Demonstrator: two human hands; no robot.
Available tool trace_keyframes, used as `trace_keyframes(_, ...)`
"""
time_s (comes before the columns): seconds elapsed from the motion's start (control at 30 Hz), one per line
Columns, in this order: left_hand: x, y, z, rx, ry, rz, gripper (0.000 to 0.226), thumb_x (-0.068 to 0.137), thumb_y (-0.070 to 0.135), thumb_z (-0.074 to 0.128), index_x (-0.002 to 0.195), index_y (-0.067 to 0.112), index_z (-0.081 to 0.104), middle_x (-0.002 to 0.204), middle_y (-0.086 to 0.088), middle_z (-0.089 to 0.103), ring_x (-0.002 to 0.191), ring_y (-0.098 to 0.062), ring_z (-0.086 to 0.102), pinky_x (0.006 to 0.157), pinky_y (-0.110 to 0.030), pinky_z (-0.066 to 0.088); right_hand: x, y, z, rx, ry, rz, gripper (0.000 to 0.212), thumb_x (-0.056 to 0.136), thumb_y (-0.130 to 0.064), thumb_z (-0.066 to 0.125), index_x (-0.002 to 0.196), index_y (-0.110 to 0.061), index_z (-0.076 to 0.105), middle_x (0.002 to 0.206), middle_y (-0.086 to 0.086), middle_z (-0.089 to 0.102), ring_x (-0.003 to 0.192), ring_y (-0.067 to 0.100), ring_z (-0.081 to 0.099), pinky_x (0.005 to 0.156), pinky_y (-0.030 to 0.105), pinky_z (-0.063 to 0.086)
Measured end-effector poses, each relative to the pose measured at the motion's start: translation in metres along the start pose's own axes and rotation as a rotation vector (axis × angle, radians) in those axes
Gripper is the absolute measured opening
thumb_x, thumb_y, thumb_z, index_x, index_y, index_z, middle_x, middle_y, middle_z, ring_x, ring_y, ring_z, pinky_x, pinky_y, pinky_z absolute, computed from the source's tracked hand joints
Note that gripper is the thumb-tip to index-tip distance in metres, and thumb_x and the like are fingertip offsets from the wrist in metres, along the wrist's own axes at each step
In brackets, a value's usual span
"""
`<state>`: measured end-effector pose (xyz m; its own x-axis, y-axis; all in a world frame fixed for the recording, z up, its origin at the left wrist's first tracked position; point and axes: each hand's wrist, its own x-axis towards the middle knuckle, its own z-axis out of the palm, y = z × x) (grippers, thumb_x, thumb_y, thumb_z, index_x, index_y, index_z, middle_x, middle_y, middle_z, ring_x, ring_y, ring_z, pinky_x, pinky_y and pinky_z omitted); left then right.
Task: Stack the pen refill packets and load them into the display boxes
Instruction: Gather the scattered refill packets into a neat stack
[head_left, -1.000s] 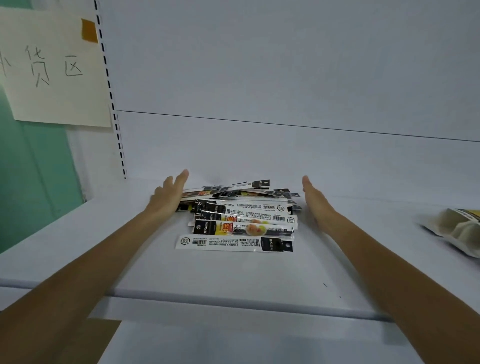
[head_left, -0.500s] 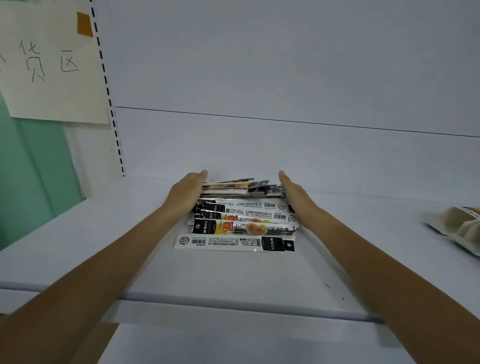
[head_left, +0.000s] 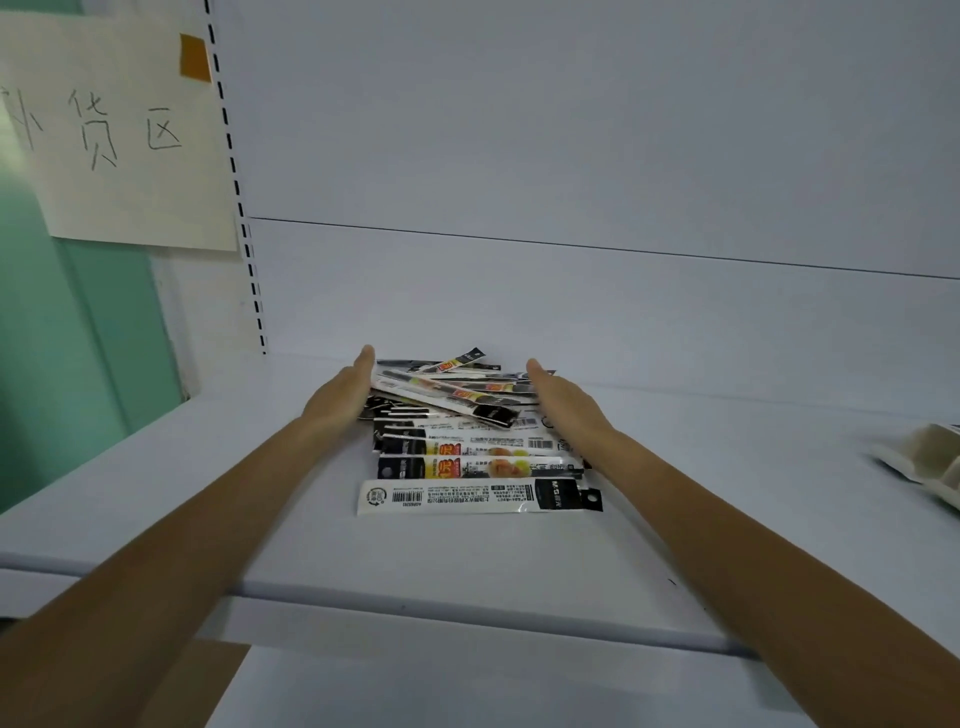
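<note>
A loose pile of pen refill packets (head_left: 467, 441) lies on the white shelf (head_left: 208, 493), long narrow sleeves in black, white and yellow, lying crosswise and partly overlapping. My left hand (head_left: 340, 395) presses flat against the pile's left end with straight fingers. My right hand (head_left: 563, 402) presses flat against its right end the same way. One white packet (head_left: 478, 497) lies alone at the front, nearest me and outside my palms. A pale display box (head_left: 930, 460) shows partly at the right edge of the shelf.
The shelf's back panel (head_left: 571, 156) rises right behind the pile. A paper sign with handwriting (head_left: 114, 130) hangs at upper left beside a slotted upright (head_left: 234, 171). The shelf's front edge (head_left: 467, 610) runs below my forearms.
My hands closed in from both sides onto the ends of the pile, squeezing the packets together. The top packets have shifted and now lie more askew.
</note>
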<state>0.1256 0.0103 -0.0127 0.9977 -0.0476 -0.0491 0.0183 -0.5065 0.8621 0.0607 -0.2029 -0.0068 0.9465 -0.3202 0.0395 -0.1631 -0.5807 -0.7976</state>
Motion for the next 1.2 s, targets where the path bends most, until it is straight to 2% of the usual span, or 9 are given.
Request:
trace_keyframes(0.17, -0.005, 0.001, -0.003, -0.111, -0.035, -0.001, 0.057, 0.097, 0.055, 0.015, 0.100, 0.012, 0.052, 0.125, -0.011, 0.055, 0.120, -0.028, 0.049, 0.110, -0.042, 0.028, 0.018, 0.007, 0.007, 0.086, 0.128, 0.017, 0.057, 0.098, -0.048, 0.026, 0.134, -0.007, 0.040, 0.125, 0.012, 0.052, 0.113, 0.024, 0.048, 0.091, 0.031, 0.034)
trace_keyframes(0.37, -0.005, 0.010, 0.019, -0.073, 0.020, 0.002, 0.071, 0.095, 0.057, 0.014, 0.121, 0.004, 0.054, 0.120, -0.015, 0.059, 0.111, -0.030, 0.055, 0.102, -0.039, 0.036, 0.025, 0.009, 0.016, 0.193, 0.188, 0.042, 0.046, 0.100, -0.037, 0.027, 0.127, -0.006, 0.047, 0.125, 0.007, 0.050, 0.117, 0.024, 0.045, 0.086, 0.028, 0.028)
trace_keyframes(0.5, -0.005, 0.015, 0.015, -0.261, -0.098, -0.034, 0.057, 0.095, 0.057, 0.021, 0.082, 0.016, 0.057, 0.079, -0.009, 0.064, 0.076, -0.022, 0.062, 0.088, -0.031, 0.044, 0.034, 0.006, 0.025, 0.262, 0.251, 0.099, 0.026, 0.098, -0.030, 0.028, 0.097, -0.012, 0.048, 0.106, 0.011, 0.054, 0.092, 0.022, 0.045, 0.078, 0.027, 0.029)
trace_keyframes(0.63, -0.006, 0.018, 0.009, -0.297, -0.121, 0.002, 0.048, 0.097, 0.054, 0.023, 0.080, 0.019, 0.051, 0.046, 0.003, 0.062, 0.048, -0.009, 0.063, 0.058, -0.019, 0.049, 0.034, 0.008, 0.021, 0.250, 0.254, 0.111, 0.033, 0.097, -0.026, 0.030, 0.077, -0.010, 0.051, 0.091, 0.010, 0.056, 0.086, 0.025, 0.049, 0.074, 0.028, 0.032)
trace_keyframes(0.8, 0.007, 0.011, -0.005, -0.467, 0.019, 0.074, 0.055, 0.099, 0.048, 0.023, 0.143, 0.014, 0.030, 0.141, -0.005, 0.043, 0.133, -0.023, 0.035, 0.112, -0.037, 0.022, 0.027, 0.011, -0.011, 0.149, 0.223, 0.075, 0.051, 0.102, -0.032, 0.026, 0.128, 0.006, 0.046, 0.134, 0.020, 0.048, 0.125, 0.033, 0.042, 0.098, 0.035, 0.032)
trace_keyframes(0.87, 0.010, 0.009, -0.003, -0.510, 0.024, 0.034, 0.052, 0.099, 0.047, 0.023, 0.139, 0.015, 0.036, 0.131, 0.002, 0.053, 0.121, -0.016, 0.050, 0.098, -0.028, 0.041, 0.034, 0.012, -0.015, 0.137, 0.163, 0.061, 0.054, 0.101, -0.036, 0.025, 0.132, 0.005, 0.042, 0.140, 0.020, 0.042, 0.129, 0.032, 0.038, 0.105, 0.038, 0.028)
trace_keyframes(0.97, 0.005, 0.012, 0.009, -0.368, -0.058, -0.007, 0.043, 0.099, 0.047, 0.022, 0.091, 0.017, 0.053, 0.057, 0.004, 0.064, 0.054, -0.008, 0.063, 0.055, -0.016, 0.048, 0.038, 0.008, -0.006, 0.047, 0.087, 0.033, 0.057, 0.101, -0.040, 0.023, 0.117, 0.004, 0.055, 0.126, 0.022, 0.055, 0.118, 0.033, 0.050, 0.091, 0.035, 0.038)
trace_keyframes(1.1, 0.011, 0.021, 0.008, 0.027, 0.038, 0.108, 0.043, 0.099, 0.042, 0.024, 0.075, 0.014, 0.046, 0.080, -0.008, 0.054, 0.072, -0.022, 0.049, 0.069, -0.031, 0.038, 0.051, 0.004, -0.004, -0.101, 0.180, -0.158, 0.042, 0.098, -0.034, 0.035, 0.064, -0.011, 0.043, 0.067, 0.008, 0.048, 0.064, 0.022, 0.045, 0.063, 0.029, 0.032)
trace_keyframes(1.2, 0.006, 0.018, -0.006, 0.224, 0.096, 0.362, 0.032, 0.098, 0.036, 0.034, 0.079, 0.015, 0.051, 0.089, 0.000, 0.052, 0.089, -0.018, 0.045, 0.068, -0.027, 0.034, 0.072, -0.007, -0.005, -0.250, 0.121, -0.312, 0.024, 0.093, -0.026, 0.047, 0.096, -0.007, 0.061, 0.096, 0.002, 0.058, 0.091, 0.016, 0.052, 0.079, 0.026, 0.035)
